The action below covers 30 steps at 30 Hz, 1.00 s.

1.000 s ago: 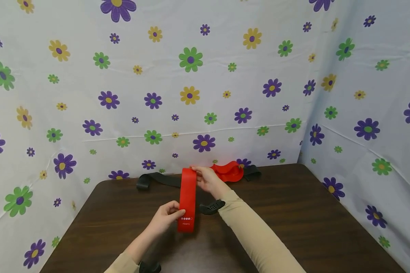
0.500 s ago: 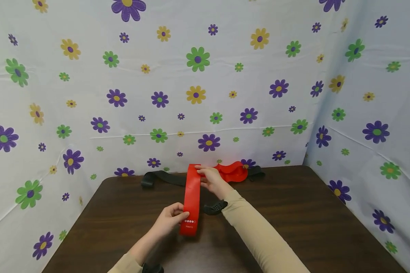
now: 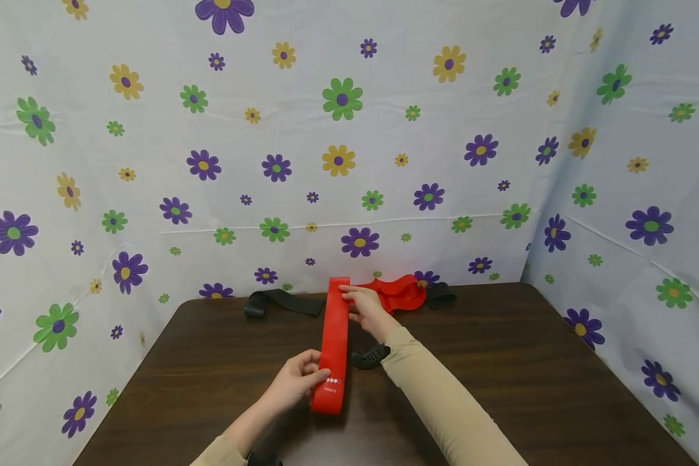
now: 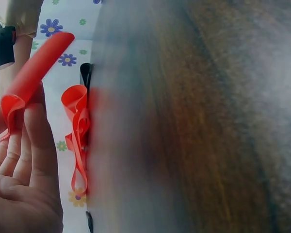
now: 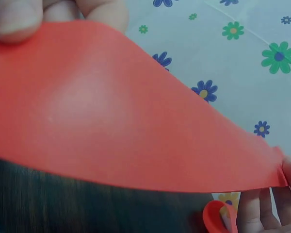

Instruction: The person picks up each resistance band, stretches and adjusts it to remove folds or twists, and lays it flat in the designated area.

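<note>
A flat red resistance band [image 3: 334, 343], marked "Heavy" beside a row of dots, stretches between both hands over the table in the head view. The left hand [image 3: 296, 380] pinches its lower end, thumb in front over the dots. At the upper end, the right hand [image 3: 368, 309] holds the band by its right edge, a fingertip showing on the front face. In the left wrist view the left hand [image 4: 26, 179] grips the curled band [image 4: 39, 73] between thumb and fingers. Across the right wrist view, the band [image 5: 121, 116] spreads wide and hides much of the table.
On the brown table's [image 3: 472, 362] back edge lie another red band [image 3: 402, 294], in loose loops, and a black band [image 3: 282, 301] to the left. A second black piece [image 3: 441, 296] shows at right. A flowered cloth [image 3: 239, 142] hangs behind and at the sides.
The red band's lower end has come down and toward the person with the left hand. Its upper end has risen slightly in view, so it looks longer. The view has shifted slightly left.
</note>
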{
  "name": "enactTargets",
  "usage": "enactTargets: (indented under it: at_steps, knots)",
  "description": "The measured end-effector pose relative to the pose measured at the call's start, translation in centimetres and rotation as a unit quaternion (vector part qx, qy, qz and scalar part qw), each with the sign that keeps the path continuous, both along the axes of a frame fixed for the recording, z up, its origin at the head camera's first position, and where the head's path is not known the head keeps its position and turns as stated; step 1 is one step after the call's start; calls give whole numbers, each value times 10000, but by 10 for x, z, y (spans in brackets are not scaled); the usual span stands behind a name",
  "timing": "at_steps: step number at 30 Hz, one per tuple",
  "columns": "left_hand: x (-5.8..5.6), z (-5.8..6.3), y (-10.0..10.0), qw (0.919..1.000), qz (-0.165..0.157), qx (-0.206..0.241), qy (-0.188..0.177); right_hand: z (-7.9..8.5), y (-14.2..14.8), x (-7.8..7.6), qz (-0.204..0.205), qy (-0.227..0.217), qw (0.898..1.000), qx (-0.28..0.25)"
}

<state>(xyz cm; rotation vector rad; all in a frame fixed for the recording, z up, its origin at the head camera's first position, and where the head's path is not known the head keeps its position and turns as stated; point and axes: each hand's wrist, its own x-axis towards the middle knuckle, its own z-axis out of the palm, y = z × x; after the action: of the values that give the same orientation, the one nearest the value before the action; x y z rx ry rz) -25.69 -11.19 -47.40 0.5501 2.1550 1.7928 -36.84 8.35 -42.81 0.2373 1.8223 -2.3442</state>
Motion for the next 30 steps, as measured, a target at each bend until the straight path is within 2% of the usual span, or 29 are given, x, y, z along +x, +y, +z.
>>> enactTargets:
  at_steps: [8, 13, 17, 23, 30]
  knots:
    - [5, 1, 0, 10000, -38, -72, 44, -10, 0, -2, 29, 11, 9999, 104]
    - [8, 5, 1, 9999, 49, -124, -9, -15, -2, -4, 178, -56, 9998, -56]
    - [10, 5, -2, 9997, 97, -97, -180, -19, -4, -6, 402, -152, 9989, -165]
    - [11, 3, -7, 9997, 63, -29, -255, -25, -7, -8, 868, -75, 9962, 60]
    - [14, -1, -11, 9992, -88, -308, -230, -29, -12, -7, 1248, -52, 9919, 222]
